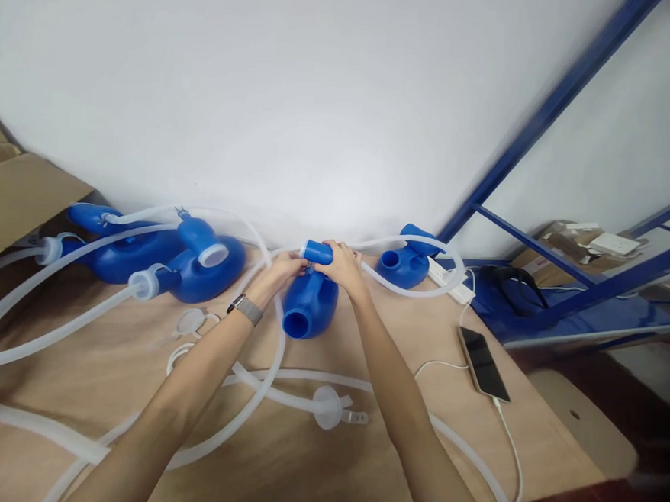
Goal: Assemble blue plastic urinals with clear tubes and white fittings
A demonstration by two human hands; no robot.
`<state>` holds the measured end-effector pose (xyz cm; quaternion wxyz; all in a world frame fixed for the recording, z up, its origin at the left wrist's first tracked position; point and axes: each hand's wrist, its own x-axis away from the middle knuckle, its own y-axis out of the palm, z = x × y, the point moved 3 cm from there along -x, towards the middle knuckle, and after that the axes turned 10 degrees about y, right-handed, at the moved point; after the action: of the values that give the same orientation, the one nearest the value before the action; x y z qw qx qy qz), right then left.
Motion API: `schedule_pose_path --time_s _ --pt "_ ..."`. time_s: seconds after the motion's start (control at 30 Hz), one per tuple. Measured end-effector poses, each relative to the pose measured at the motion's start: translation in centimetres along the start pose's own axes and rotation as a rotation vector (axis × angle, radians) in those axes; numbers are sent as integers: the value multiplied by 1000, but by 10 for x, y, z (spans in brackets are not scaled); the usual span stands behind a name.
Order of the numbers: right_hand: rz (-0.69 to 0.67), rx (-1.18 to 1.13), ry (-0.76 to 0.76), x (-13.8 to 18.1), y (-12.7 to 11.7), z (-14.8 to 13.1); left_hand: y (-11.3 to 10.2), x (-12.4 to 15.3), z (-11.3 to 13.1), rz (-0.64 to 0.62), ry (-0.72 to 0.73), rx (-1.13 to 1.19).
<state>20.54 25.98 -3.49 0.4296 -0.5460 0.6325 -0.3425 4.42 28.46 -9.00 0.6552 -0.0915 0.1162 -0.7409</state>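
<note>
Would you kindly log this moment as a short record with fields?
left hand: grips the blue container's neck, watch on wrist
right hand: on the blue cap at that neck
blue container: on the table, open mouth toward camera
white tubing: loops across the table
other blue containers: left, tubes attached
phone: right, cable plugged in

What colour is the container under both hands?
Blue container, clearest in the head view.

A tan table [309,463] bears blue bottles [197,260], coiled white tubing [31,329], a phone [483,362] and a power strip [450,282].
</note>
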Motion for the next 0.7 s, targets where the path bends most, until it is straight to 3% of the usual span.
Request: schedule_pose_path --time_s 0.2,0.43,0.7 --pt "10 -16 -9 -2 4 3 -6 -4 -2 -74 -25 54" --pt "6 -29 -11 -3 3 4 -8 16 9 -6 169 27" --pt "-13 -27 -5 -2 0 4 -8 28 21 90 347 -236"
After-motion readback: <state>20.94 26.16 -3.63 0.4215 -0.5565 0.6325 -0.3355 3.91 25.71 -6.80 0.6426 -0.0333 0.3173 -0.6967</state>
